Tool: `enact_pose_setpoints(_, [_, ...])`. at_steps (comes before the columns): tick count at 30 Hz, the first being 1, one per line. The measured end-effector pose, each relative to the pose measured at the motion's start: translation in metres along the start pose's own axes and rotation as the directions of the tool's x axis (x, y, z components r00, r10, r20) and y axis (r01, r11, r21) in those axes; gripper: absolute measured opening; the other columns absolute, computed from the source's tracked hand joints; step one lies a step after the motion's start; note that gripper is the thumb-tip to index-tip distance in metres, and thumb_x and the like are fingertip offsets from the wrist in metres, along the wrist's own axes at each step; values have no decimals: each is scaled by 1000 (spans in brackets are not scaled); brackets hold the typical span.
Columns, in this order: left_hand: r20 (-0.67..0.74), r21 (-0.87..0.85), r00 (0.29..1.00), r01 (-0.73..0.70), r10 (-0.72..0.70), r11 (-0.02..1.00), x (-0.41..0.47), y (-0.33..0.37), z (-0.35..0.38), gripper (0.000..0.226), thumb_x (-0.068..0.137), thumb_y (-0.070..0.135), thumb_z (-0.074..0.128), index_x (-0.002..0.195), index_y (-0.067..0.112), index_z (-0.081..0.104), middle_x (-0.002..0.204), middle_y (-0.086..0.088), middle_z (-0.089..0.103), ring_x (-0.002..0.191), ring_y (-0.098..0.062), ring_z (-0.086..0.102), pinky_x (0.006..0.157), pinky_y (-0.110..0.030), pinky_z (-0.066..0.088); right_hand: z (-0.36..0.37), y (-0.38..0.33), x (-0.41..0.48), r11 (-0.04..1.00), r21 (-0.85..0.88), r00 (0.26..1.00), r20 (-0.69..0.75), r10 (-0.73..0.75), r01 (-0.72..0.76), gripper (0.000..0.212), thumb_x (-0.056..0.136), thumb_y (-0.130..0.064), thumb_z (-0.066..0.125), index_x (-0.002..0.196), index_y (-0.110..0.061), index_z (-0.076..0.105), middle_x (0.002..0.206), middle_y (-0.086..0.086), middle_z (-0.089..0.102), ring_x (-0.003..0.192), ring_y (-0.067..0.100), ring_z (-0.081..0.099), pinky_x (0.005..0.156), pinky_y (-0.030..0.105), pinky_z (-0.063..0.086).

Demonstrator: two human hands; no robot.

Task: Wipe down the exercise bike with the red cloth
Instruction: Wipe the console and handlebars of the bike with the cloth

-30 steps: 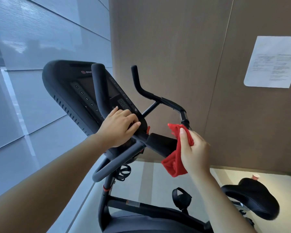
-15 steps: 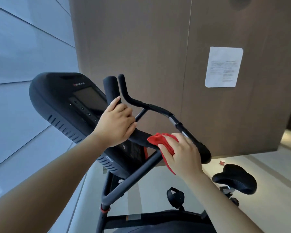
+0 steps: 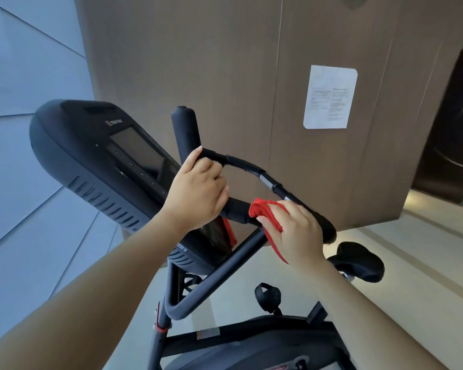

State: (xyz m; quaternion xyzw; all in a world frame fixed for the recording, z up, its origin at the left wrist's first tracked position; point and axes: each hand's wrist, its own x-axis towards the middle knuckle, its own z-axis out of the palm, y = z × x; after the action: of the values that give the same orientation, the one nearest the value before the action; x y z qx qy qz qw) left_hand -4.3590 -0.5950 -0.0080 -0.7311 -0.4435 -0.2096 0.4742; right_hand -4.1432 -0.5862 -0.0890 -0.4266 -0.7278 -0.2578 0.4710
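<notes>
- Far left: pale grey wall panels (image 3: 24, 182), not part of the job.
- Console (image 3: 96, 169) of the exercise bike (image 3: 254, 343): black, with a dark screen (image 3: 139, 150) and a row of small buttons below it. Neither hand touched it.
- Upright handlebar grip (image 3: 186, 129): black, standing just beside the console. My left hand (image 3: 198, 193) was clenched round its lower end, where the curved crossbar (image 3: 247, 169) branches off. I judged it was steadying me against the bike.
- Red cloth (image 3: 265, 212): bunched on the near handlebar, between my two hands, with one tail hanging below my palm. My right hand (image 3: 297, 231) grasped it against the bar, fingers curled over the top and thumb on the near side.
- Bar end (image 3: 326, 228): black, just beyond my right hand, not yet covered by the cloth.
- Pedal (image 3: 267, 295) and saddle (image 3: 361, 263): lower right, well apart from both hands.
- Paper notice (image 3: 329, 97): on the brown wall panel behind, its print too small to read.

Risks, as I judged them:
- The cloth was bunched, so a stroke could clean only a narrow strip and miss the underside of the bar.
- The loose tail could snag on the frame tube (image 3: 225, 265) just below, or slide out of my grasp.
- The patch under my left hand would go unwiped unless that hand shifted.
- A careless pass across the console could press its buttons.
</notes>
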Motion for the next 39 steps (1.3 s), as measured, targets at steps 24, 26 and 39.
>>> enact_pose_setpoints(24, [57,64,984,165,-169,984,8,22,-3,43,92,31,37,70,17,71,69,0,56,79,-26,54,118,-45,6,-15,80,-28,897,420,985,-38,170,-138,33,92,-34,50,90,-7,69,84,-1,63,74,13,60,69,20,46])
enact_pose_setpoints(26, [148,32,975,162,-165,986,15,43,-1,48,92,37,30,73,21,71,68,2,57,74,-25,57,117,-44,-1,-16,75,-21,862,485,978,-61,200,-146,35,94,-37,49,89,-8,68,80,-3,61,72,5,55,67,12,41])
enact_pose_setpoints(39, [170,-58,966,207,-195,977,25,93,21,57,93,39,25,52,18,60,50,3,50,47,-24,48,56,-26,30,-2,108,-48,912,402,994,-93,-52,85,46,95,-44,44,111,-7,67,110,13,64,99,27,64,87,29,50])
